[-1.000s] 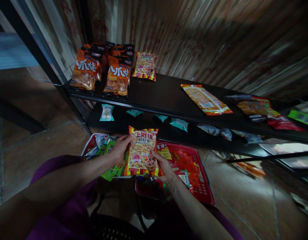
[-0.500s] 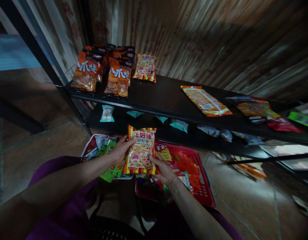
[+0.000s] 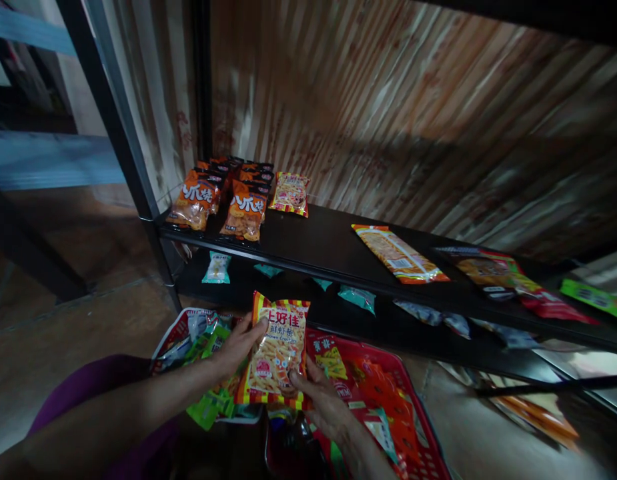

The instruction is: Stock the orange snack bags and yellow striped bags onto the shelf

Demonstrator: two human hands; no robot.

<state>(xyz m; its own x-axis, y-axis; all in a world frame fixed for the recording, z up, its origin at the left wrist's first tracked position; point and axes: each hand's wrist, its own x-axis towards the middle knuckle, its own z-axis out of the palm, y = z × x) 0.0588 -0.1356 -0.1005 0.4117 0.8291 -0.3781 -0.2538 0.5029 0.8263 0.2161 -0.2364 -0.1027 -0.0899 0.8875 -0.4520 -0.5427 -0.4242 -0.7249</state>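
A red-and-yellow striped bag of prawn crackers [image 3: 278, 353] is held upright between both hands, its printed front facing me. My left hand [image 3: 241, 347] grips its left edge, thumb on the front. Lower on the right side, my right hand [image 3: 318, 397] is closed around the edge, thumb also on the front. On the upper shelf [image 3: 308, 233] a matching prawn cracker bag [image 3: 290, 194] leans beside two rows of orange-and-black snack bags [image 3: 245, 210]. Below the held bag sit a red basket [image 3: 413, 393] and a white-rimmed basket [image 3: 163, 340], both holding packets.
Flat on the upper shelf lie an orange-edged packet [image 3: 399, 255], a dark-and-red packet [image 3: 488, 275] and a green packet [image 3: 595, 298]. Small teal packets [image 3: 357, 298] rest on the lower shelf. A black shelf post [image 3: 118, 133] rises at left, and a striped curtain [image 3: 368, 113] hangs behind.
The view has tilted upward, so the shelf and baskets appear lower. Both hands still hold the prawn cracker bag in nearly the same pose.
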